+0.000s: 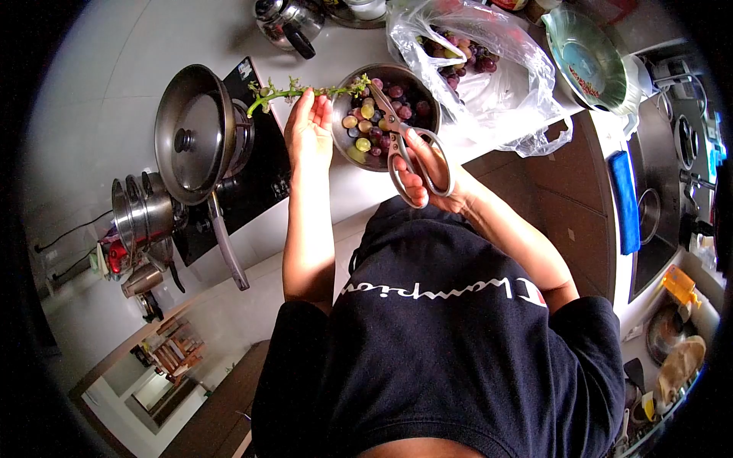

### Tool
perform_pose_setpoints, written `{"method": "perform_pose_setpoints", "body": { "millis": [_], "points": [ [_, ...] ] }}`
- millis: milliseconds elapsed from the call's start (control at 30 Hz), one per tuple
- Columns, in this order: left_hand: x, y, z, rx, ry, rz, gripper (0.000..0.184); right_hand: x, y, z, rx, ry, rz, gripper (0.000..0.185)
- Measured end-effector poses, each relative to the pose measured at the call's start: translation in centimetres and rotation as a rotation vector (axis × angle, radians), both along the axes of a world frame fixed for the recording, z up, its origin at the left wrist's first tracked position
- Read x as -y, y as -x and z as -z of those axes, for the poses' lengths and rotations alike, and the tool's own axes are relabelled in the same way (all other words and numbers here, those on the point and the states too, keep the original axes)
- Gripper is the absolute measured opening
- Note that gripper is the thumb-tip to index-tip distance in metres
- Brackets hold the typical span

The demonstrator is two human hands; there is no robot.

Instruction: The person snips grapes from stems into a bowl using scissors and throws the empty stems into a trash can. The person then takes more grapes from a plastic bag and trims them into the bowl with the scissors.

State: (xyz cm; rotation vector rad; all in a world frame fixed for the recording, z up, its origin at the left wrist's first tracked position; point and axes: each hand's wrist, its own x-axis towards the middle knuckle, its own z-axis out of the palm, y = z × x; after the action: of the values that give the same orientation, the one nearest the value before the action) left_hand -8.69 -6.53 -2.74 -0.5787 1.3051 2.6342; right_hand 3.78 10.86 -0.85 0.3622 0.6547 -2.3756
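Observation:
In the head view, my left hand [309, 126] pinches a green grape stem [279, 94] that looks stripped of most of its fruit. The stem reaches over a round metal bowl [436, 122]. Loose grapes [368, 114] in red, dark purple and yellow-green lie in this bowl. My right hand [435, 172] grips a pair of grey-handled scissors [393, 126], fingers through the loops. Their blades point up over the grapes, with the tips close to the stem's right end. Whether the blades touch the stem I cannot tell.
A clear plastic bag [527, 99] with more grapes [477, 61] lies right of the bowl. A lidded pan [195, 133] sits on the black hob [237, 198] at left. Behind stands a kettle [290, 27]; a green basin [588, 53] is at the far right.

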Motion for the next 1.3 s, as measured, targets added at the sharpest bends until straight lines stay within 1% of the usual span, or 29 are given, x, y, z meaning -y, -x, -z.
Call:
{"method": "perform_pose_setpoints", "body": {
  "millis": [67, 133, 267, 333, 367, 433, 467, 500, 567, 633, 700, 733, 833, 900, 967, 1000, 1067, 1200, 1267, 1300],
  "points": [
    [0.0, -0.1, 0.0, -0.001, 0.013, 0.011, 0.013, 0.0, 0.0, 0.0, -0.024, -0.018, 0.010, 0.044],
    [0.0, -0.2, 0.0, -0.019, 0.036, 0.035, 0.013, -0.1, -0.1, 0.0, -0.078, -0.089, 0.024, 0.043],
    [0.3, -0.2, 0.0, -0.020, 0.056, 0.041, 0.014, -0.4, -0.5, 0.4, -0.086, -0.160, 0.003, 0.043],
    [0.3, -0.3, -0.5, -0.043, 0.147, 0.037, 0.014, -0.6, -1.1, 0.6, -0.107, -0.194, -0.023, 0.044],
    [0.4, -0.4, -0.8, -0.043, 0.147, 0.034, 0.014, -0.7, -1.4, 0.7, -0.108, -0.195, -0.027, 0.044],
    [0.9, -0.5, -1.1, -0.185, 0.265, 0.143, 0.013, -1.1, -2.0, 1.0, -0.004, -0.505, -0.061, 0.046],
    [1.4, -0.3, -1.0, -0.224, 0.318, 0.190, 0.012, -1.8, -2.4, 1.7, -0.042, -0.530, -0.084, 0.047],
    [1.6, -0.2, -1.1, -0.222, 0.317, 0.188, 0.012, -2.2, -2.6, 1.7, -0.041, -0.531, -0.087, 0.047],
    [1.8, -0.2, -1.4, -0.354, 0.471, 0.289, 0.013, -2.7, -2.8, 1.2, -0.124, -0.624, -0.094, 0.045],
    [1.6, -0.2, -2.1, -0.361, 0.515, 0.312, 0.014, -3.1, -2.5, -0.1, -0.126, -0.645, -0.114, 0.043],
    [1.7, -0.2, -2.2, -0.439, 0.619, 0.366, 0.015, -3.3, -2.0, -0.9, -0.215, -0.789, -0.234, 0.041],
    [1.6, -0.2, -2.3, -0.439, 0.618, 0.366, 0.015, -3.2, -1.8, -1.5, -0.224, -0.858, -0.226, 0.042],
    [1.3, -0.3, -2.7, -0.459, 0.633, 0.393, 0.015, -3.2, -1.6, -0.1, -0.283, -0.922, -0.208, 0.045],
    [1.2, -0.4, -3.0, -0.487, 0.605, 0.405, 0.014, -3.3, -1.4, -0.2, -0.293, -0.970, -0.248, 0.047],
    [1.3, -0.4, -3.0, -0.498, 0.600, 0.414, 0.015, -3.3, -1.2, -0.3, -0.379, -1.088, -0.271, 0.052],
    [1.3, -0.4, -3.0, -0.510, 0.595, 0.425, 0.015, -3.4, -1.2, -0.1, -0.380, -1.088, -0.272, 0.052],
    [1.4, -0.4, -2.9, -0.517, 0.590, 0.428, 0.015, -3.4, -1.2, 0.6, -0.483, -1.262, -0.295, 0.057],
    [1.3, -0.4, -2.9, -0.528, 0.594, 0.433, 0.016, -3.3, -1.2, -0.1, -0.512, -1.316, -0.305, 0.060],
    [1.2, -0.4, -3.1, -0.527, 0.603, 0.437, 0.016, -3.2, -1.3, 0.2, -0.589, -1.461, -0.285, 0.062],
    [1.1, -0.4, -3.1, -0.526, 0.611, 0.442, 0.016, -3.2, -1.3, 0.1, -0.588, -1.461, -0.285, 0.062]
  ]
}}
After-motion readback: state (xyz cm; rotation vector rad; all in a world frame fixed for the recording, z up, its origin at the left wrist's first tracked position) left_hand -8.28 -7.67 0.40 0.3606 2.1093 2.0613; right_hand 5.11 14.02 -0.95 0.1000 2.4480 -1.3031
